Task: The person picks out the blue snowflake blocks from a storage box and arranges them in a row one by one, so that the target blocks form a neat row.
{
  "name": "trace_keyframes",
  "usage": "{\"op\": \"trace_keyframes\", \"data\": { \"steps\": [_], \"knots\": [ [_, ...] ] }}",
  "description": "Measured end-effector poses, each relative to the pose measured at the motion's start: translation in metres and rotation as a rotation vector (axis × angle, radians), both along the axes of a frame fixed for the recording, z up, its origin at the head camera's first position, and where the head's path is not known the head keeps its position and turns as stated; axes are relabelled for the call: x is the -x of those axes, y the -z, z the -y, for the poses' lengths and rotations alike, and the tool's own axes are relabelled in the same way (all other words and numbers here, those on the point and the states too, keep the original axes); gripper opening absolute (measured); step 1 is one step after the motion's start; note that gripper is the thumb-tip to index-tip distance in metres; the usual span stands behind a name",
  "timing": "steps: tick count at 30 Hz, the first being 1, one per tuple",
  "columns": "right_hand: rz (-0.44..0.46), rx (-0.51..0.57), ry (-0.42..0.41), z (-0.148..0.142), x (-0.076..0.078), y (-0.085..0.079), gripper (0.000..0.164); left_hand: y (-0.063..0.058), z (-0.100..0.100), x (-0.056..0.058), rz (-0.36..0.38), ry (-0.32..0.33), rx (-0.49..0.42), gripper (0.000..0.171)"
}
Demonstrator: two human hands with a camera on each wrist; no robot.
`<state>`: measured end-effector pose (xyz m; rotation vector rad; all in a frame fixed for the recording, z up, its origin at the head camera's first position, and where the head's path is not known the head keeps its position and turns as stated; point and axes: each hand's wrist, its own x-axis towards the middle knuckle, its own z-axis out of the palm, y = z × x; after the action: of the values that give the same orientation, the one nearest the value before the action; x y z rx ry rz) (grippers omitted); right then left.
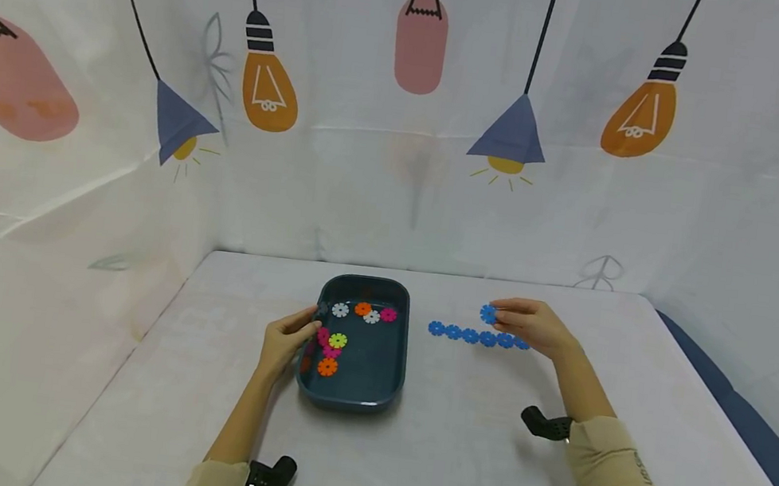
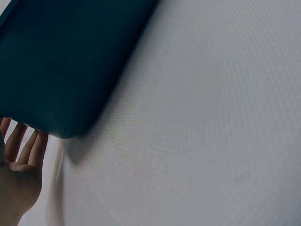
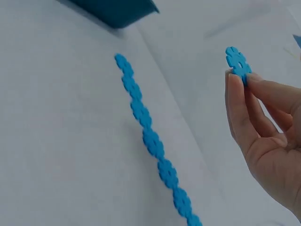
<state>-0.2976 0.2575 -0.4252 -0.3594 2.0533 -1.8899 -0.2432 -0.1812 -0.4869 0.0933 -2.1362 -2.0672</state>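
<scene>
My right hand (image 1: pixel 532 323) pinches a blue snowflake disc (image 3: pixel 239 65) between thumb and fingertips, raised above the table. Below it lies a row of several linked blue snowflake discs (image 1: pixel 470 336); the right wrist view shows this chain running away from the hand, nearly to the tray. A dark teal tray (image 1: pixel 366 381) stands left of the chain. At the tray's left side, my left hand (image 1: pixel 286 337) grips the rim, thumb on the near face and fingers beyond. Inside lie loose discs: white (image 1: pixel 340 310), orange (image 1: pixel 328 367), pink (image 1: pixel 388 315) and yellow (image 1: pixel 338 341).
A white cloth covers the table (image 1: pixel 451 458). Behind it hangs a pale curtain (image 1: pixel 338 189) printed with lamps and bulbs. Something dark blue (image 1: pixel 739 403) runs along the table's right edge. Black wrist mounts (image 1: pixel 545 423) sit on both forearms.
</scene>
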Motion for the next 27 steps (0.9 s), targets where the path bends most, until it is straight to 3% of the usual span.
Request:
{"op": "trace_keyframes", "data": {
  "steps": [6, 18, 22, 27],
  "knots": [
    [0.007, 0.05, 0.052, -0.057, -0.008, 0.007, 0.024, 0.0, 0.0, -0.001, -0.003, 0.008, 0.003, 0.041],
    [0.069, 0.136, 0.15, -0.132, -0.024, 0.033, 0.033, 0.0, 0.002, 0.0, -0.002, 0.001, -0.001, 0.042],
    [0.139, 0.195, 0.233, -0.145, -0.028, 0.038, 0.035, 0.001, 0.001, 0.001, -0.013, 0.008, -0.011, 0.041],
    [0.213, 0.174, 0.331, -0.156, -0.03, 0.042, 0.033, 0.001, 0.001, 0.001, -0.017, 0.005, -0.01, 0.04]
  ]
}}
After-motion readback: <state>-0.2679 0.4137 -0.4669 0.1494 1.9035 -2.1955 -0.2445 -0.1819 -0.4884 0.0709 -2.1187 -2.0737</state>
